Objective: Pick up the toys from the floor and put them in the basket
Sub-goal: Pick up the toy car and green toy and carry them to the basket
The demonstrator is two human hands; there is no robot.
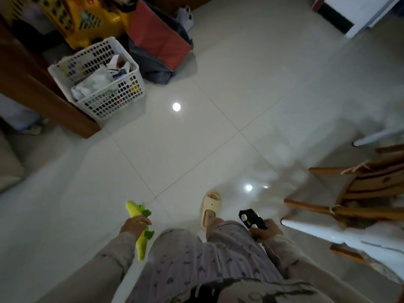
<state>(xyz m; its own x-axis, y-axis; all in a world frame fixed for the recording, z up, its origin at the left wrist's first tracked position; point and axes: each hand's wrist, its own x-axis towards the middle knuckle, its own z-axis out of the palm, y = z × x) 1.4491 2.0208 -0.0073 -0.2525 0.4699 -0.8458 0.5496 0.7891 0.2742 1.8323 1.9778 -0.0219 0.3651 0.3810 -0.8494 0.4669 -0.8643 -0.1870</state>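
— Left hand (134,225)?
— Low beside the left thigh, sleeve to the wrist, fingers wrapped round something held lengthwise.
— Right hand (267,232)?
— Low by the right thigh, fingers curled shut in a grip, forearm sleeved and angled down and forward.

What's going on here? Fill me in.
A person is tidying toys off the tiled floor. The left hand holds a yellow-green plush toy, and the right hand holds a black toy. Both are still in hand, not yet dropped. The white basket stands ahead to the left, already holding some things. The person is standing, one slipper forward.
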